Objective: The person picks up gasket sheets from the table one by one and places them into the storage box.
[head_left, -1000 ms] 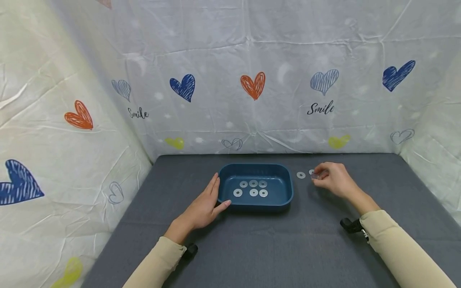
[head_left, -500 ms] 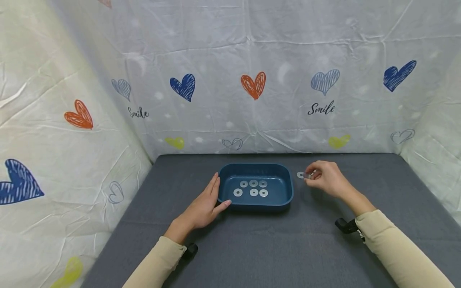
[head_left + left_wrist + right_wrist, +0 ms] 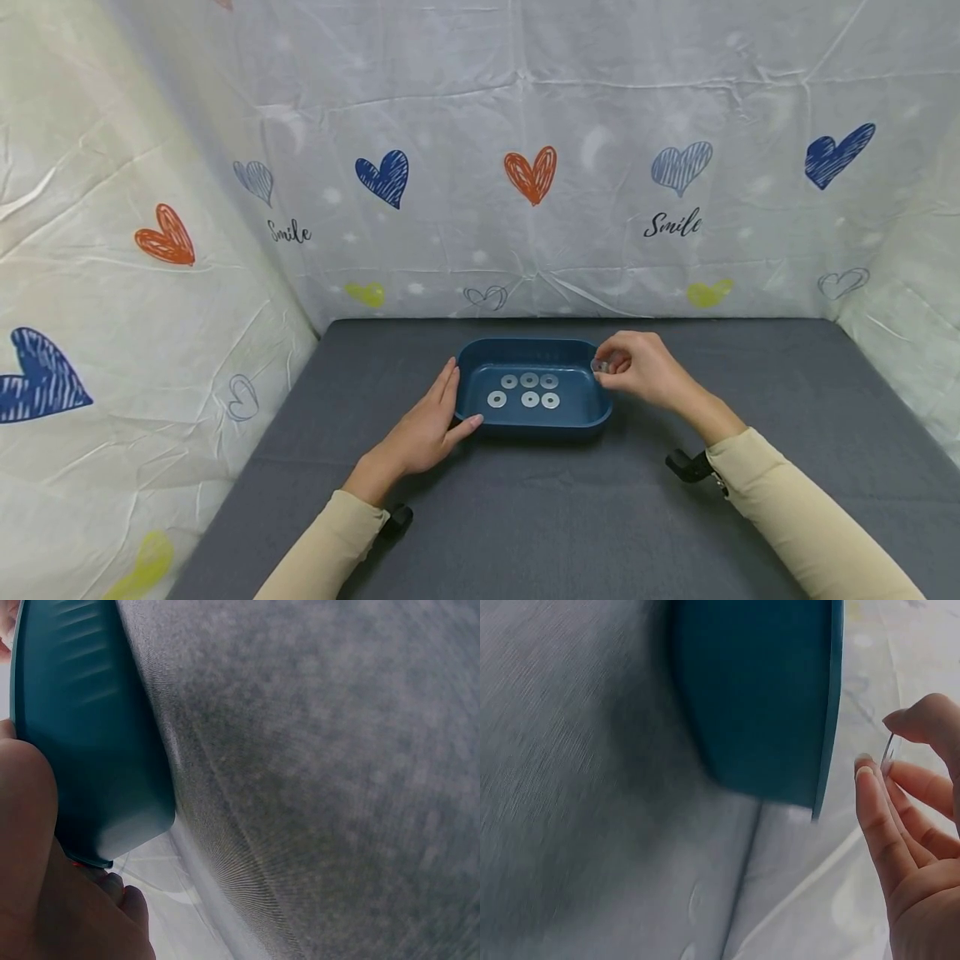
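Note:
A dark blue tray (image 3: 532,344) stands mid-table with several flat metal washers (image 3: 529,390) in two rows on its floor. My left hand (image 3: 450,408) rests against the tray's left wall, fingers straight and thumb at the front corner. In the left wrist view the tray's outer wall (image 3: 90,735) lies against my palm (image 3: 30,825). My right hand (image 3: 609,371) hovers over the tray's right rim and pinches one washer (image 3: 600,365) between thumb and fingertips. The right wrist view shows that washer (image 3: 887,754) edge-on beside the tray wall (image 3: 765,697).
The grey cloth table (image 3: 525,517) is walled on three sides by a white curtain with printed hearts (image 3: 528,175). Black wrist mounts (image 3: 690,465) sit below both sleeves. My right hand hides the spot of table just right of the tray.
My right hand lifted a washer from the table right of the tray and carried it left to the tray's right rim. The left hand and tray stayed still.

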Demonstrator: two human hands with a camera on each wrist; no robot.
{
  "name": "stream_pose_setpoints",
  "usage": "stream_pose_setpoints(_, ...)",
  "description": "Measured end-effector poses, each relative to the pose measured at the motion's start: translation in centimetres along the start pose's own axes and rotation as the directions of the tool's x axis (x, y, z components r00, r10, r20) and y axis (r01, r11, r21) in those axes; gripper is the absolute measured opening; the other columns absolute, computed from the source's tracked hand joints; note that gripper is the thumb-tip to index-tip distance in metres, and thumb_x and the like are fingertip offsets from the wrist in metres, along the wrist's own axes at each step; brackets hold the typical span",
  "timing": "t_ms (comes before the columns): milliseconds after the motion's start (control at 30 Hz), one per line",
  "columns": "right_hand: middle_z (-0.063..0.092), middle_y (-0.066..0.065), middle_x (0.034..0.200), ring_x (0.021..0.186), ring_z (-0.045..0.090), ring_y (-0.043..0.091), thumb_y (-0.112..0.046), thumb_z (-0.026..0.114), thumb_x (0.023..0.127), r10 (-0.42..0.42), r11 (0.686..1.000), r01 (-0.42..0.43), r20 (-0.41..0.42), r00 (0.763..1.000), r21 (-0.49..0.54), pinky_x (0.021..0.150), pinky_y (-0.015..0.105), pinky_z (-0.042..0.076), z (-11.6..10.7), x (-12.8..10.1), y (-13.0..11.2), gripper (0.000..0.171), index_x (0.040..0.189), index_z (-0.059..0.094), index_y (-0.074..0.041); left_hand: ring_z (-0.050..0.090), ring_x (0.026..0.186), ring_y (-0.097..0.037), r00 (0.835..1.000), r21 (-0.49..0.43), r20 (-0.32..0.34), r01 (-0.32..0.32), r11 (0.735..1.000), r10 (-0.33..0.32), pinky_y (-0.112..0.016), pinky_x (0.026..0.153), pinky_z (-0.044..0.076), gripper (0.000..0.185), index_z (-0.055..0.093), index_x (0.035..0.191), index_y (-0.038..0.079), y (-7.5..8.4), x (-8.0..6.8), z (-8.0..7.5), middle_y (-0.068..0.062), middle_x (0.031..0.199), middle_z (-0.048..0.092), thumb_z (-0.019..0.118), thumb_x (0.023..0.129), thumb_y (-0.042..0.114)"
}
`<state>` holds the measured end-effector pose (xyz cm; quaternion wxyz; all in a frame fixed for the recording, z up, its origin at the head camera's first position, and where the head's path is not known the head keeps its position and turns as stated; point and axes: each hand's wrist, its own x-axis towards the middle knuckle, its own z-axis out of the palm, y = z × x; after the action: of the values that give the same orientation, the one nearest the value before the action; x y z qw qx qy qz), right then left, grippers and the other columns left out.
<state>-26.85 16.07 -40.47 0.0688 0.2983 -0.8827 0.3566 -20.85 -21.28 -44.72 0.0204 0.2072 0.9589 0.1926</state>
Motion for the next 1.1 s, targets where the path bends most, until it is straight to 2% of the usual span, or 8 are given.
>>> stream_pose_setpoints(333,0.068,0.005,0.091,0.074,0.065,0.01,-0.009,0.081,0.086,-0.087,0.995,0.083,0.073,0.994,0.06,0.067,0.029,0.056,3.3,1.9,-1.9,0.015,0.099,0.075,-0.006,0.006,0.158,-0.028,1.0,0.003,0.007,0.009,1.0,-0.009,-0.051,0.123,0.022,0.095,0.0,0.163,0.002,0.1,0.0,0.0,-0.011,0.172,-0.009,0.039,0.104,0.065)
stream_pose_setpoints(500,0.069,0.009,0.094,0.075,0.067,0.013,-0.007,0.08,0.086,-0.102,0.993,0.094,0.104,0.989,0.076,0.068,0.028,0.057,4.6,2.6,-2.6,0.016,0.101,0.075,-0.002,0.007,0.158,-0.029,1.0,0.002,-0.003,0.003,1.0,-0.003,-0.051,0.123,0.022,0.096,0.002,0.163,0.0,0.0,0.0,0.0,-0.012,0.172,-0.008,0.041,0.104,0.064)
stream_pose_setpoints(633,0.07,0.007,0.095,0.075,0.067,0.012,-0.007,0.079,0.086,-0.111,0.992,0.101,0.137,0.984,0.075,0.067,0.026,0.056,5.7,3.2,-3.0,0.016,0.101,0.075,-0.003,0.007,0.158,-0.029,1.0,0.004,0.005,0.014,1.0,-0.014,-0.051,0.123,0.022,0.096,0.003,0.163,0.0,0.0,0.0,0.0,-0.012,0.172,-0.008,0.041,0.103,0.065)
stream_pose_setpoints(933,0.071,0.005,0.097,0.074,0.063,0.009,-0.011,0.08,0.087,-0.151,0.988,0.142,0.215,0.965,0.054,0.07,0.024,0.055,8.0,4.3,-3.5,0.017,0.102,0.076,-0.003,0.005,0.158,-0.026,0.999,0.001,0.021,0.029,1.0,-0.029,-0.05,0.123,0.022,0.097,0.0,0.164,0.003,0.0,0.0,-0.1,-0.009,0.172,-0.01,0.038,0.103,0.068)
stream_pose_setpoints(1100,0.072,0.006,0.098,0.077,0.066,0.014,-0.011,0.08,0.088,-0.162,0.987,0.153,0.287,0.944,0.054,0.072,0.025,0.056,9.0,5.1,-3.5,0.017,0.103,0.077,-0.002,0.006,0.158,-0.028,1.0,-0.002,0.019,0.022,1.0,-0.022,-0.052,0.123,0.023,0.096,0.002,0.164,0.002,0.0,0.0,-0.1,-0.01,0.172,-0.009,0.039,0.103,0.067)
